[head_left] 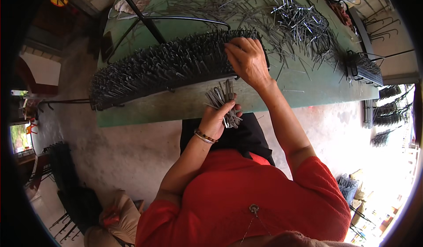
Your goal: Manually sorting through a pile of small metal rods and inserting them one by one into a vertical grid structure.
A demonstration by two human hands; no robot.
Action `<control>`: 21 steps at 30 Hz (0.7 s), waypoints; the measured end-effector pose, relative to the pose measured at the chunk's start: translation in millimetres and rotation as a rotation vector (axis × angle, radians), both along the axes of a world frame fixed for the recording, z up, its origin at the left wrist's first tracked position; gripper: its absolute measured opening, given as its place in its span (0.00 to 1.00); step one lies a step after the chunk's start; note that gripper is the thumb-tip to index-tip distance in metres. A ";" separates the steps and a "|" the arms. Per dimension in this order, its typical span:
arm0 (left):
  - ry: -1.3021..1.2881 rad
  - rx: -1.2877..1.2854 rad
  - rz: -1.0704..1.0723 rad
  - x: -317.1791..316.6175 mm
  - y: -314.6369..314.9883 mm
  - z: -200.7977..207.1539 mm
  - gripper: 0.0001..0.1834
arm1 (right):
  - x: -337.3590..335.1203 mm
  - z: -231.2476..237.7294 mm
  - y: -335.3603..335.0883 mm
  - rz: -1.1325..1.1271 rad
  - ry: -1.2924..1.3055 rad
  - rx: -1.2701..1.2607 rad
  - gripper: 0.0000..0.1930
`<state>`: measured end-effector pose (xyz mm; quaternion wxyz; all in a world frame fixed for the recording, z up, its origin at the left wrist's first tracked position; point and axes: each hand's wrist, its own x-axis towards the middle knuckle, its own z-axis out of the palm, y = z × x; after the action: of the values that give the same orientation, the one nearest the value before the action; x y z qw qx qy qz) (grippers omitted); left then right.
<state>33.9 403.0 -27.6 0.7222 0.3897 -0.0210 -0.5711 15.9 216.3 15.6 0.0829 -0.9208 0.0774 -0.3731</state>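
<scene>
My left hand (215, 118) is closed round a bundle of thin grey metal strips (223, 95), held just off the near edge of the table. The strips fan out above and below the fist. My right hand (251, 63) is over the right end of a long black rack (189, 83). Its fingers are bent and pressed together among the upright pieces, and what lies between the fingertips is hidden. Dark metal pieces (163, 60) stand densely packed along the rack.
The rack lies across a green table (308, 86). Loose strips (299, 22) are heaped at the far right. A smaller rack (368, 73) sits on the right edge. A black metal bar (139, 13) slants over the table's left part. Dark bundles (77, 198) stand on the floor at left.
</scene>
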 end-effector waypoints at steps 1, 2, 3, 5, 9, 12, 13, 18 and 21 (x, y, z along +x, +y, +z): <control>0.003 0.001 0.001 0.1 -0.3 0.4 0.14 | 0.3 1.1 0.7 0.001 0.005 0.000 0.09; 0.013 0.004 0.019 0.1 -0.8 0.9 0.12 | 0.6 2.4 1.1 0.002 0.008 0.001 0.09; 0.022 0.007 0.038 0.4 -0.9 1.5 0.11 | 1.1 3.8 1.6 -0.003 0.028 0.002 0.09; 0.025 0.000 0.039 1.2 -1.0 2.4 0.11 | 1.8 3.8 2.1 -0.006 0.051 0.003 0.09; 0.010 -0.005 0.017 3.2 1.5 2.9 0.13 | 2.8 4.2 3.4 -0.006 0.104 -0.006 0.10; 0.023 0.004 0.045 2.8 1.2 5.5 0.10 | 3.6 3.5 4.1 -0.025 0.099 -0.005 0.09; 0.024 0.005 0.047 2.8 1.8 4.9 0.10 | 4.1 3.0 4.6 -0.029 0.057 -0.014 0.09; -0.027 -0.038 0.101 3.8 4.3 -0.1 0.10 | -21.8 15.0 27.4 0.037 0.180 0.509 0.09; -0.024 -0.033 0.140 2.8 2.1 4.0 0.10 | -31.8 2.5 35.2 0.170 0.311 0.831 0.13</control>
<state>36.7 405.1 -23.6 0.7663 0.3852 -0.0117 -0.5141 -15.9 251.5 18.1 0.4630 -0.8578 0.1564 -0.1593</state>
